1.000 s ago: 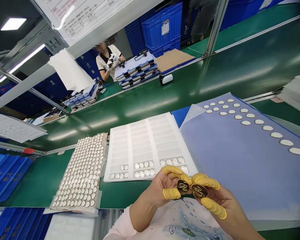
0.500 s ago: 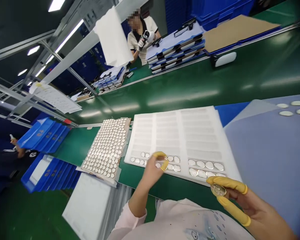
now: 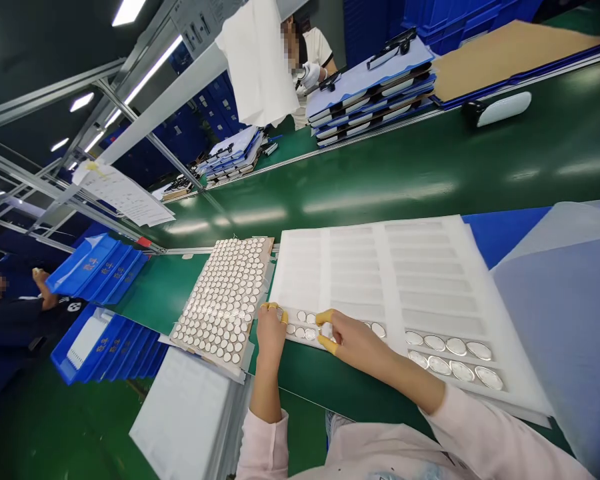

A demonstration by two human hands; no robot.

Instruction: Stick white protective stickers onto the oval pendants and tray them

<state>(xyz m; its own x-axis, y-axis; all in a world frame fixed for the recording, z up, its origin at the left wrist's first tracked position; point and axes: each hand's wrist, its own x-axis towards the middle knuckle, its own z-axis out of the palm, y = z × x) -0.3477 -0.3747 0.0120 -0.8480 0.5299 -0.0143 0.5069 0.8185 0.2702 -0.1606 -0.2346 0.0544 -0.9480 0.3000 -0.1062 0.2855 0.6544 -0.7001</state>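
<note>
Oval metal discs point(image 3: 455, 353) lie in rows inside a white foam tray point(image 3: 380, 267), and from my remote place I see this tray resting on the green conveyor belt point(image 3: 405, 180). Blue plastic bins point(image 3: 97, 263) stand far to the left, and a pale blue-grey sheet point(image 3: 565, 333) lies on the right of the tray. Just left of the tray is a backing sheet point(image 3: 223, 300) covered with many small round pieces.

Compared with half a second earlier, both hands have come down to the near row of the tray, and I cannot see the gold-coloured disc anymore. Both forearms reach forward from pink sleeves point(image 3: 480, 433). The left hand point(image 3: 270, 333) stands nearly upright at the tray's near corner, with its fingers close together. The right hand point(image 3: 355, 340) comes from the right side, low over the row, and makes a narrow pinch. Yellow finger cots point(image 3: 325, 317) cover its thumb and forefinger. Something bright shows between them, but I cannot tell if either hand holds a disc.
</note>
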